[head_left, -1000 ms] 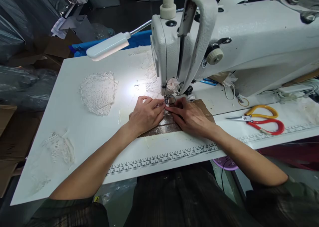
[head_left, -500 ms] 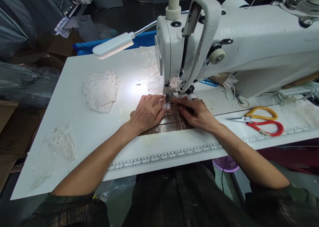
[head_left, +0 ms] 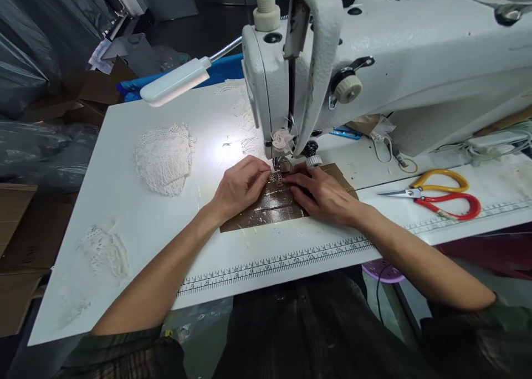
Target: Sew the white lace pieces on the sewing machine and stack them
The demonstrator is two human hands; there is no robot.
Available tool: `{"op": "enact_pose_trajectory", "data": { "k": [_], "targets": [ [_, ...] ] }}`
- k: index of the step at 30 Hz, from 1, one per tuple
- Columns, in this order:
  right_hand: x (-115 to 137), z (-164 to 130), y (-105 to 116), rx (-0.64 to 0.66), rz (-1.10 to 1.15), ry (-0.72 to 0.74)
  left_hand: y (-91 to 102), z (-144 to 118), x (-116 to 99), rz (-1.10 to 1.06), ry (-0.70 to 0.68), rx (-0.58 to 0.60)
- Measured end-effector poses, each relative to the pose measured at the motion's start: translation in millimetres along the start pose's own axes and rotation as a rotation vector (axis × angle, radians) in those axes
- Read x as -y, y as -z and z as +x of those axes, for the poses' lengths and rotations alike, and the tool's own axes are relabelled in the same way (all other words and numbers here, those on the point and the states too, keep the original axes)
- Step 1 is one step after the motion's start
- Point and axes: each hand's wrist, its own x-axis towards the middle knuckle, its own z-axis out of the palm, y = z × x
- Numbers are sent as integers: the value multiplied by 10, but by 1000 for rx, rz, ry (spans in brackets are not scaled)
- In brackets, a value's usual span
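Observation:
A small strip of white lace [head_left: 276,178] lies under the presser foot of the white sewing machine [head_left: 286,74]. At its left edge my left hand [head_left: 241,184] is closed, thumb and forefinger pinching the lace. My right hand [head_left: 322,192] is on the other side of the needle, its bent fingers closed at the lace's right end; the fingertips are partly hidden beside the foot. Both hands rest over a brown taped plate [head_left: 274,210] on the table. A pale fabric rose [head_left: 281,139] is fixed to the machine head just above.
A stack of white lace pieces [head_left: 164,158] and a looser lace scrap [head_left: 103,250] lie on the left of the table. Yellow-and-red-handled scissors [head_left: 436,193] rest at the right, near the printed ruler strip [head_left: 266,269]. A lamp [head_left: 177,81] shines from behind.
My left hand has drawn its flat fingers back into a pinch on the lace, uncovering more of the brown plate. My right hand stays close by the foot. The camera view has shifted slightly.

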Motion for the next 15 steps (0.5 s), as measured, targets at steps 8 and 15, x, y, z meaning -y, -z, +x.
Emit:
{"op": "enact_pose_trajectory", "data": {
  "k": [8,15],
  "targets": [
    [46,29,-80,86,-155,20,-21,-4,-16,30,-13,32],
    [66,-46,-77,58,-118,40,-32,-25,20,129,-81,66]
  ]
}}
